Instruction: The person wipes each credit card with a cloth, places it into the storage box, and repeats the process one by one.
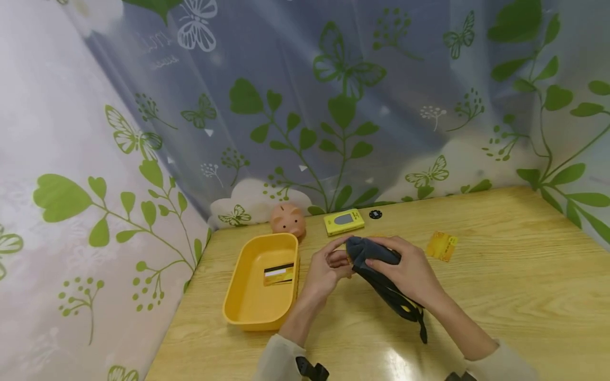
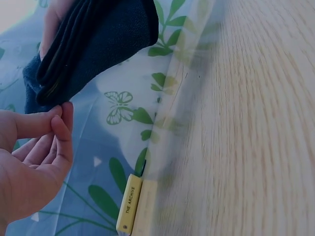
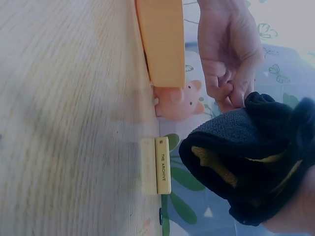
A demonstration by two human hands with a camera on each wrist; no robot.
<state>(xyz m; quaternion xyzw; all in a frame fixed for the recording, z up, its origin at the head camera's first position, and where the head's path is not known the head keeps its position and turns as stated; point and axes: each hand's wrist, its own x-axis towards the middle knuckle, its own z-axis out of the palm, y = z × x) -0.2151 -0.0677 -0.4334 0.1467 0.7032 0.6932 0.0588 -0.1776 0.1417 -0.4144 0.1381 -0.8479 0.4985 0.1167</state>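
A dark blue fabric pouch (image 1: 369, 251) with a dangling black cord (image 1: 422, 328) is held above the table between both hands. My right hand (image 1: 412, 267) grips its side, thumb along the cloth. With thumb and fingertips my left hand (image 1: 324, 270) pinches the pouch's far end, as the left wrist view shows at the lower tip of the cloth (image 2: 103, 54). In the right wrist view the pouch's mouth (image 3: 216, 167) gapes, showing some yellow inside; deeper in it is dark. Partly hidden behind the hands is a sliver of something orange (image 1: 378, 236).
A yellow tub (image 1: 257, 312) holding a bank card (image 1: 278, 276) stands left of my left hand. Behind it sits a pink piggy bank (image 1: 288, 221). Further right lie a yellow box (image 1: 344, 223), a black round chip (image 1: 375, 214) and an orange card (image 1: 441, 246). A patterned curtain (image 1: 286, 63) borders the table.
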